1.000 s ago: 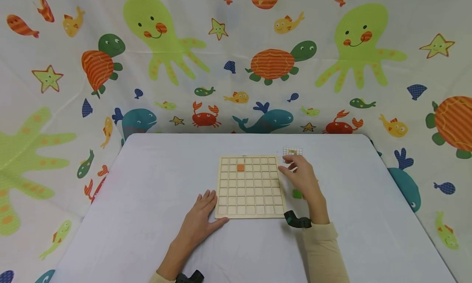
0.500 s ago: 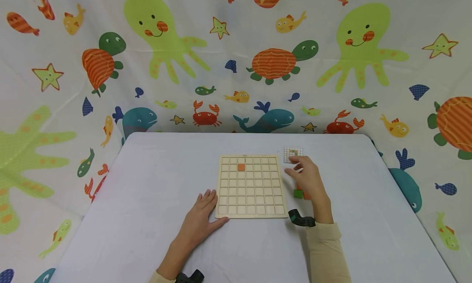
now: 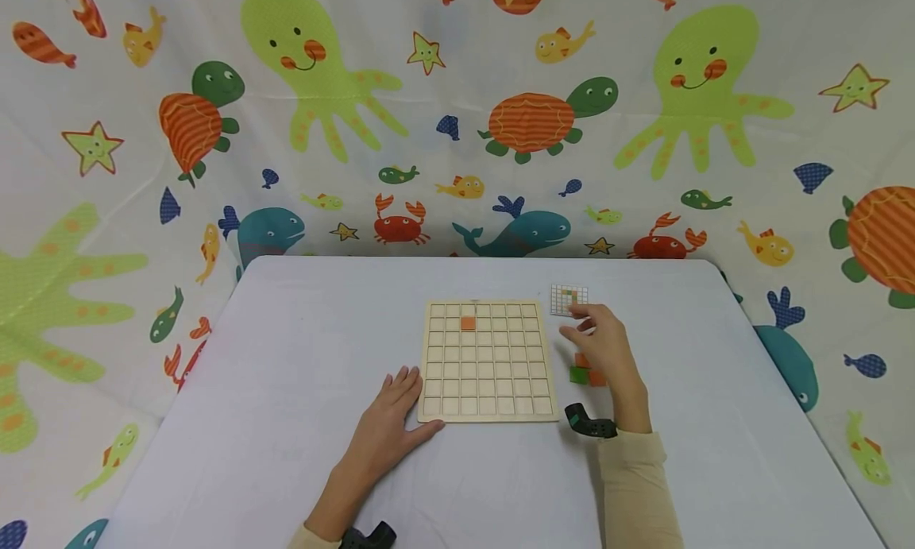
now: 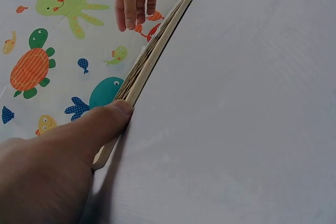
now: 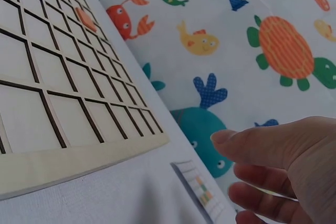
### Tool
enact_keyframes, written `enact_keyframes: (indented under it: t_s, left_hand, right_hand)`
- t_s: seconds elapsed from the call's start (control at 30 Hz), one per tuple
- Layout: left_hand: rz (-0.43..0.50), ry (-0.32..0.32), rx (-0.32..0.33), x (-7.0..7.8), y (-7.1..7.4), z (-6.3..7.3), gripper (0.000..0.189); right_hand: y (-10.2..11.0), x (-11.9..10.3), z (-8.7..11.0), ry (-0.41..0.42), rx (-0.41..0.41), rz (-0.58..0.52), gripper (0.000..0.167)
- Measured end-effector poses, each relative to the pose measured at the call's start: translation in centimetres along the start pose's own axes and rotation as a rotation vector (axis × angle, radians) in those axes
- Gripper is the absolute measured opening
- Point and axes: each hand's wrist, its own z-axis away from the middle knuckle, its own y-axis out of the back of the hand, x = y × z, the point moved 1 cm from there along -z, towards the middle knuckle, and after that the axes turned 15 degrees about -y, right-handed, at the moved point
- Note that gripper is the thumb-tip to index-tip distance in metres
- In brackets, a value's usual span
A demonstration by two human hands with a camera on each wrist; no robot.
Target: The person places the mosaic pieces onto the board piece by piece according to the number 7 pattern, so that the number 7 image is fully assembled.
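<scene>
A square wooden grid board (image 3: 486, 415) lies flat on the table. One orange tile (image 3: 468, 323) sits in a cell of its second row from the back. My left hand (image 3: 386, 418) rests at the board's front-left corner, fingers straight along the left side. In the left wrist view, its thumb (image 4: 113, 111) touches the board's edge. To the right of the board hovers my right hand (image 3: 604, 342), fingers loosely bent, with nothing between thumb and fingertips in the right wrist view. Beneath it lie a green tile (image 3: 578, 375) and orange tiles (image 3: 596, 378), partly hidden by the hand.
A small card (image 3: 560, 301) printed with a coloured grid lies behind the right hand, near the board's back-right corner. White cloth covers the table (image 3: 307, 334). A curtain (image 3: 443, 48) with sea animals hangs behind it.
My right hand has moved right, away from the board's edge and back over the loose tiles, uncovering more of the card and tiles. The left hand stays in place.
</scene>
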Motion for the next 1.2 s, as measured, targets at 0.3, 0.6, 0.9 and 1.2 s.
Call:
enact_keyframes:
  t_s: [0.3,0.6,0.9,1.2]
  left_hand:
    - [0.006,0.008,-0.007,0.0,0.0,-0.1,0.083]
    - [-0.008,0.001,-0.012,0.1,0.0,-0.1,0.083]
    - [-0.015,0.005,-0.015,0.0,0.1,0.0,0.084]
    - [-0.006,-0.005,-0.01,0.0,0.0,0.0,0.083]
  right_hand:
    - [0.7,0.6,0.0,-0.035,0.008,0.022,0.046]
    - [1.2,1.6,-0.3,-0.086,-0.008,0.047,0.047]
    - [1.7,2.6,-0.5,-0.138,-0.027,0.051,0.044]
    - [2.1,3.2,-0.5,-0.152,-0.061,0.083,0.045]
